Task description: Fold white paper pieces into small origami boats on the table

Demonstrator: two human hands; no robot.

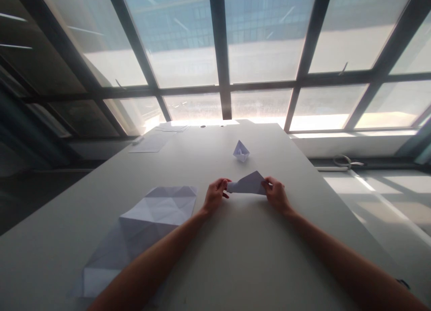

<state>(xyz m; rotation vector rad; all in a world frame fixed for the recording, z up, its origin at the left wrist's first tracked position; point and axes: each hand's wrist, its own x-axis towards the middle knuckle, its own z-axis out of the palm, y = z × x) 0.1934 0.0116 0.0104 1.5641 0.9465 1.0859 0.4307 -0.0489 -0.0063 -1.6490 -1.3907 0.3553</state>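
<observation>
A folded white paper piece (248,184), roughly triangular, is held just above the grey table (235,257) between both hands. My left hand (215,195) pinches its left end, where the paper curls. My right hand (274,193) pinches its right corner. Beyond it, farther up the table, stands a small finished paper boat (241,151). To my left lies a large creased sheet of white paper (144,230), unfolded and flat on the table.
More flat sheets (158,138) lie at the table's far left corner. Two small holes (202,126) mark the far edge. Large windows with dark frames (220,55) rise behind the table. A sill with a cable (343,162) runs on the right.
</observation>
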